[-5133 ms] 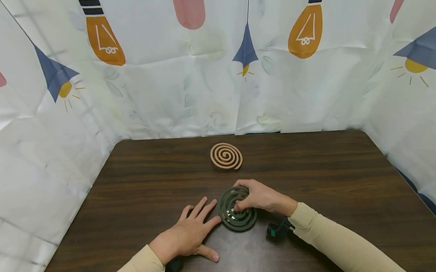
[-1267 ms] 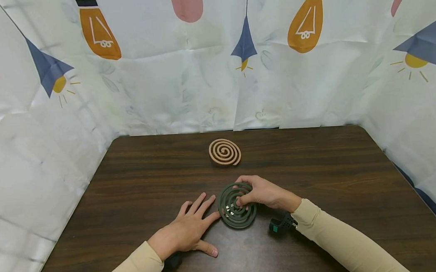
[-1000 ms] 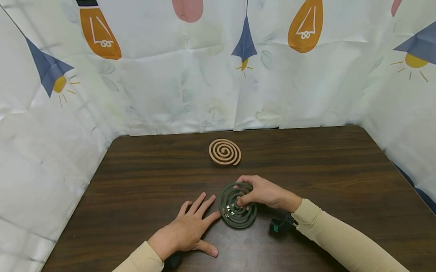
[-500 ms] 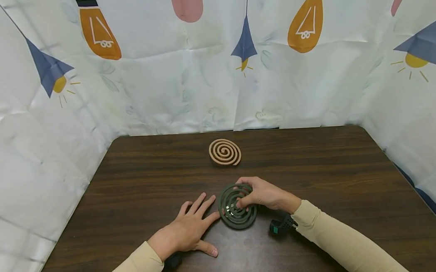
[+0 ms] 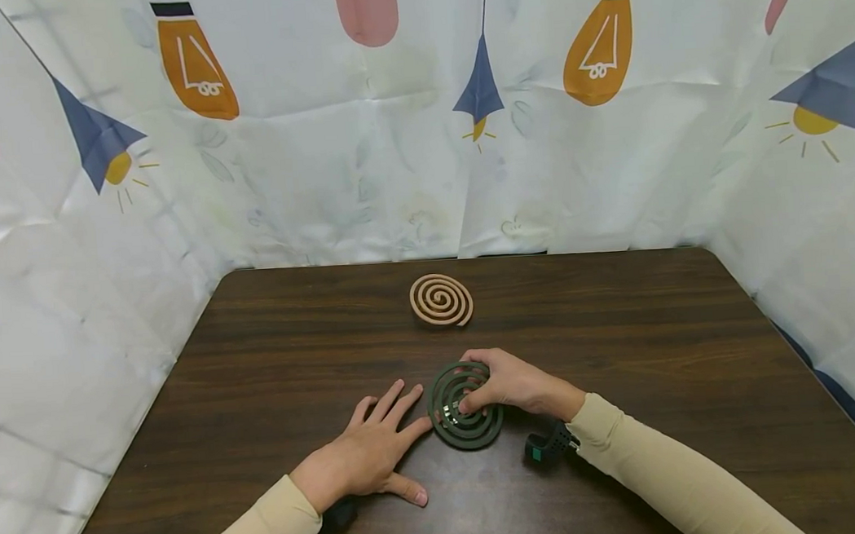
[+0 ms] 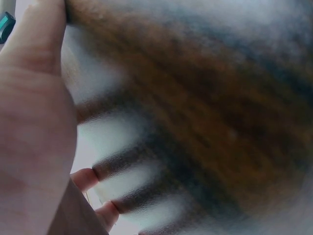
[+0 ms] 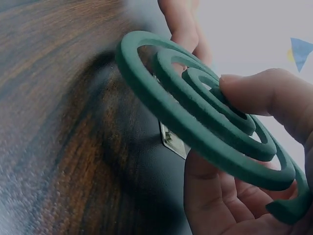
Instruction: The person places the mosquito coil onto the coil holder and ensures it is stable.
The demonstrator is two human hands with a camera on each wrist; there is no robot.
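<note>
My right hand [image 5: 519, 385] pinches a green mosquito coil [image 5: 469, 441], thumb near the spiral's centre on top and the other fingers beneath. The coil is tilted above the table in the right wrist view. A small silvery metal piece [image 7: 172, 142] lies under the coil and glints through its gaps in the head view. My left hand [image 5: 368, 450] rests palm down on the table with fingers spread, its index fingertip right at the coil's left edge. From the right wrist, left-hand fingers [image 7: 180, 24] show behind the coil.
A brown mosquito coil [image 5: 441, 300] lies farther back on the dark wood table [image 5: 607, 313]. A white printed curtain [image 5: 305, 185] stands behind and at both sides. A black wrist device [image 5: 547, 444] sits under the right wrist.
The right hand has shifted slightly left in the last half second, its thumb moving farther over the coil's centre. The left hand and the brown coil stay put.
</note>
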